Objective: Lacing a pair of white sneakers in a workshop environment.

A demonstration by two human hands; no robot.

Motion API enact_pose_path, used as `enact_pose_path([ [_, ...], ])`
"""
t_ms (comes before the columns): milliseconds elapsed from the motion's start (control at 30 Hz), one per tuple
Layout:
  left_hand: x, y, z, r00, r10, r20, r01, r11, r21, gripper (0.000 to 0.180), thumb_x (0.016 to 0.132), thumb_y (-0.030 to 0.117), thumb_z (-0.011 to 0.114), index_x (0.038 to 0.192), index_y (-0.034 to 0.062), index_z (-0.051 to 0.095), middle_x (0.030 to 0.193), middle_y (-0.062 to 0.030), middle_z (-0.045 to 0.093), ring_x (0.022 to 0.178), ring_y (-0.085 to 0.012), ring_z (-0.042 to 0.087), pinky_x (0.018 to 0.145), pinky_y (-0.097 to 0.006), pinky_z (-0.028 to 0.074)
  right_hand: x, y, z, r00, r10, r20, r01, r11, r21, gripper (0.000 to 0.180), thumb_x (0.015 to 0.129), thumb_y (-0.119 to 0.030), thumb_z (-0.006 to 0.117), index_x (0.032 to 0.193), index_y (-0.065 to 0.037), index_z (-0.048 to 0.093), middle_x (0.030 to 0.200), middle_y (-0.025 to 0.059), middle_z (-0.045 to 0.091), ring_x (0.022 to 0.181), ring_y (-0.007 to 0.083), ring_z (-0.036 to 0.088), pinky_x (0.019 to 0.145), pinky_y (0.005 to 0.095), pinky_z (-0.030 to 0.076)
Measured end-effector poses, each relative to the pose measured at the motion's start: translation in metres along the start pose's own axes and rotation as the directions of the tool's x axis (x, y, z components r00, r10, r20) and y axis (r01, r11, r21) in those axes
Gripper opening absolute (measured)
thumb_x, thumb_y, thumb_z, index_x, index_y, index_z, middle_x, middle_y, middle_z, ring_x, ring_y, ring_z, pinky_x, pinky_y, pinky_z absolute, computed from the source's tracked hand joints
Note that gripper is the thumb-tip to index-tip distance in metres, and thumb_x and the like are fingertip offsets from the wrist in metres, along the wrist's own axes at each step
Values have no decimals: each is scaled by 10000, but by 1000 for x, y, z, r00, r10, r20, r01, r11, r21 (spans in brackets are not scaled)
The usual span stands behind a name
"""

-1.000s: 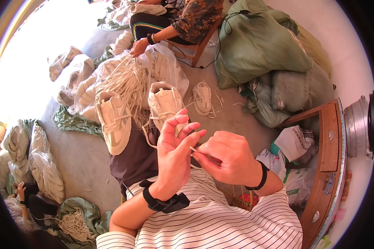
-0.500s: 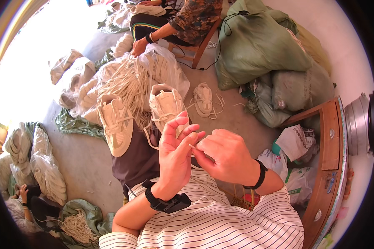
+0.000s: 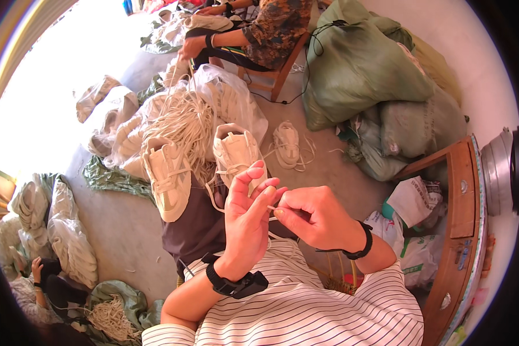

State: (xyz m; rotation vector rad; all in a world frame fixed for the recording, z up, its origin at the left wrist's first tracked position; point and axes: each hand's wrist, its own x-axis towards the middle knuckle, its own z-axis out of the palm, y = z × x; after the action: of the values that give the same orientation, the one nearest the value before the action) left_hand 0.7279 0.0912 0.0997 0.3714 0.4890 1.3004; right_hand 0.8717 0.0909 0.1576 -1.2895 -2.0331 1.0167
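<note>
Both my hands meet above my lap over a thin cream shoelace (image 3: 273, 209). My right hand (image 3: 317, 214) is closed, its thumb and forefinger pinching the lace near its end. My left hand (image 3: 245, 216) has its thumb pressed to its forefinger around the lace, the other fingers raised and curled; the grip itself is partly hidden. Just beyond my left hand, a cream sneaker (image 3: 235, 151) rests toe toward me, its lace hanging loose and passing behind that hand. A second cream sneaker (image 3: 167, 179), with lace across its front, sits on my dark-trousered leg to the left.
A heap of loose laces (image 3: 181, 118) lies on bagged shoes ahead. One sneaker (image 3: 286, 144) stands on the floor. Large green sacks (image 3: 366, 69) and a wooden desk (image 3: 464, 196) are at right. A co-worker's hand (image 3: 193, 47) holds laces at the far side; another person sits lower left.
My hands keep nearly the same pose, with the right thumb and forefinger shifted slightly along the lace. The far co-worker's hand has lifted, drawing laces up from the heap.
</note>
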Motion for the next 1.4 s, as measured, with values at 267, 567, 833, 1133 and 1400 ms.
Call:
enact_pose_path([
  [267, 2, -1, 2, 1000, -4, 20, 4, 1000, 21, 333, 923, 22, 568, 1237, 41, 459, 1371, -77, 445, 1092, -161, 573, 932, -345, 497, -4, 3, 0, 996, 29, 87, -49, 971, 236, 246, 944, -176, 558, 774, -4, 604, 593, 89, 517, 516, 156, 426, 498, 311, 368],
  [567, -2, 2, 10, 999, -31, 36, 30, 999, 20, 338, 918, 25, 571, 1237, 40, 459, 1385, -88, 431, 1102, -161, 571, 949, -350, 490, -4, 3, -2, 989, 46, 137, -73, 977, 199, 240, 939, -167, 532, 783, -5, 615, 623, 80, 553, 539, 145, 462, 511, 306, 384],
  [833, 1, -2, 5, 999, -2, 35, 2, 1000, -4, 364, 911, 15, 570, 1251, 35, 443, 1378, -98, 431, 1129, -178, 555, 975, -335, 473, -7, 6, -9, 991, 76, 110, -102, 962, 254, 228, 922, -142, 545, 773, 23, 597, 569, 61, 497, 514, 99, 405, 473, 298, 349],
  [1133, 1, -4, 9, 998, -37, 48, 39, 998, -40, 458, 851, -39, 604, 1265, 50, 429, 1382, -97, 406, 1159, -178, 512, 1014, -328, 441, -17, 18, -23, 988, 156, 4, -154, 966, 208, 234, 919, -134, 540, 733, 7, 550, 542, -2, 393, 521, 65, 321, 457, 273, 287],
  [1400, 3, -5, 11, 998, -57, 26, 57, 998, -11, 487, 824, -74, 602, 1257, 82, 444, 1383, -78, 402, 1124, -155, 514, 987, -296, 427, -19, 21, -26, 989, 148, -20, -140, 966, 219, 224, 910, -133, 539, 731, 2, 549, 543, 10, 401, 510, 71, 330, 454, 277, 290],
])
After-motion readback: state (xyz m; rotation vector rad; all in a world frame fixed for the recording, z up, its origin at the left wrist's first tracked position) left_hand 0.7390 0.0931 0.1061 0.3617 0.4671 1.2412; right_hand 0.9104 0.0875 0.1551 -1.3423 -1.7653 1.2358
